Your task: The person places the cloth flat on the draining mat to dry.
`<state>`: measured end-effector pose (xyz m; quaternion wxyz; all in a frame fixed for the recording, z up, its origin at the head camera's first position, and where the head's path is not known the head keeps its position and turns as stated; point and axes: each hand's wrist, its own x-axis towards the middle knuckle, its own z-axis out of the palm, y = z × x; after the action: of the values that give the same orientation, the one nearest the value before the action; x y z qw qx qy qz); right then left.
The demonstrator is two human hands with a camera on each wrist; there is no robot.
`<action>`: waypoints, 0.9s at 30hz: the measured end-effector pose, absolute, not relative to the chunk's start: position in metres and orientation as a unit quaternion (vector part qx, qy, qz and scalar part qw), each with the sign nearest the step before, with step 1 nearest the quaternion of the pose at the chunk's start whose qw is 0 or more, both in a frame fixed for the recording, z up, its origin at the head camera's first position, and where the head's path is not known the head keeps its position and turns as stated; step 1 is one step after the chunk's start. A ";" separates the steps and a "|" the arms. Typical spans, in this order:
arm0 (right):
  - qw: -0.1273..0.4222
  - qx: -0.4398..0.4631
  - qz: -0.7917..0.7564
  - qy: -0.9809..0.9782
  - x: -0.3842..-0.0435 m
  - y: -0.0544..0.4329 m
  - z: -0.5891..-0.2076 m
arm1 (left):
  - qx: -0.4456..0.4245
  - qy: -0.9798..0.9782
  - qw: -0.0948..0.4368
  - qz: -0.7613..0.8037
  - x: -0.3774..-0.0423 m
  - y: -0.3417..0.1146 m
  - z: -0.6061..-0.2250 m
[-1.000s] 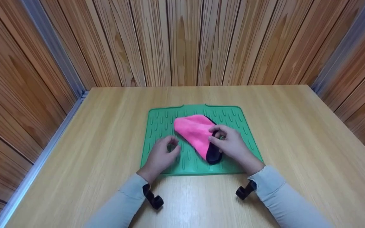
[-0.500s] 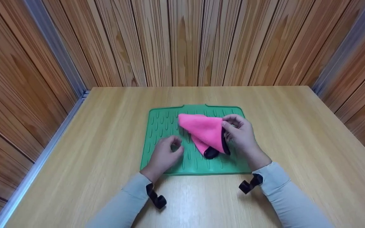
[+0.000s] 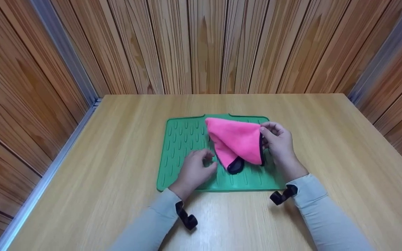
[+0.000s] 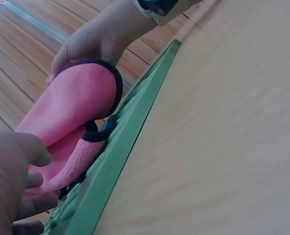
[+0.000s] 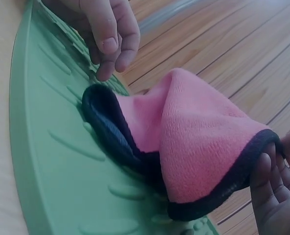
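Observation:
A pink fleecy cloth (image 3: 237,136) with black edging is partly lifted above a green ribbed mat (image 3: 180,146). My right hand (image 3: 283,148) pinches its upper right corner between thumb and fingers; the right wrist view shows the black-edged border of the cloth (image 5: 198,147) in that grip. A lower fold with a dark rounded end hangs down to the mat. To the left of the cloth, my left hand (image 3: 194,171) hovers over the mat with loosely bent fingers and holds nothing. From the left wrist view, this hand (image 4: 12,181) is close beside the cloth's near fold.
The mat lies on a light wooden table (image 3: 124,150). Wood-panelled walls (image 3: 204,48) stand behind and at both sides, with a metal strip (image 3: 47,153) along the left edge. Black straps (image 3: 187,216) hang from both wrists.
My right hand has taken the cloth's corner and drawn it up and to the right, unfolding the upper part. My left hand has shifted slightly right, still holding nothing.

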<state>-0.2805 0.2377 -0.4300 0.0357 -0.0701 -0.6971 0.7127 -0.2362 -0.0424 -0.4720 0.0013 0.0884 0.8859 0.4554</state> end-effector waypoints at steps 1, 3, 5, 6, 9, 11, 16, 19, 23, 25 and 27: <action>0.033 -0.076 0.712 -0.697 -0.282 0.239 -0.431 | 0.091 0.886 0.002 0.454 -0.236 -0.040 -0.472; 0.027 -0.087 0.713 -0.695 -0.283 0.242 -0.433 | 0.094 0.889 0.001 0.448 -0.236 -0.035 -0.473; 0.023 -0.098 0.715 -0.692 -0.285 0.244 -0.435 | 0.098 0.893 -0.002 0.439 -0.236 -0.031 -0.473; 0.022 -0.103 0.715 -0.692 -0.286 0.245 -0.435 | 0.102 0.896 -0.006 0.432 -0.236 -0.029 -0.473; 0.021 -0.112 0.714 -0.691 -0.288 0.248 -0.438 | 0.106 0.907 -0.016 0.408 -0.234 -0.023 -0.473; 0.023 -0.116 0.711 -0.693 -0.289 0.249 -0.440 | 0.107 0.913 -0.020 0.394 -0.233 -0.018 -0.473; 0.038 -0.121 0.701 -0.702 -0.288 0.247 -0.445 | 0.110 0.925 -0.033 0.362 -0.229 -0.004 -0.474; 0.048 -0.120 0.696 -0.706 -0.288 0.245 -0.448 | 0.118 0.930 -0.048 0.346 -0.228 0.001 -0.475; 0.048 -0.124 0.695 -0.706 -0.290 0.245 -0.450 | 0.132 0.933 -0.086 0.322 -0.230 0.002 -0.478; 0.048 -0.128 0.695 -0.706 -0.291 0.246 -0.450 | 0.139 0.931 -0.113 0.319 -0.231 0.001 -0.480; 0.051 -0.132 0.696 -0.703 -0.292 0.248 -0.451 | 0.145 0.927 -0.140 0.316 -0.232 -0.002 -0.482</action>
<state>-0.2917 0.2478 -0.4511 0.0512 -0.1323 -0.7034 0.6965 -0.2322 -0.0019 -0.4819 -0.1400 0.1445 0.9273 0.3157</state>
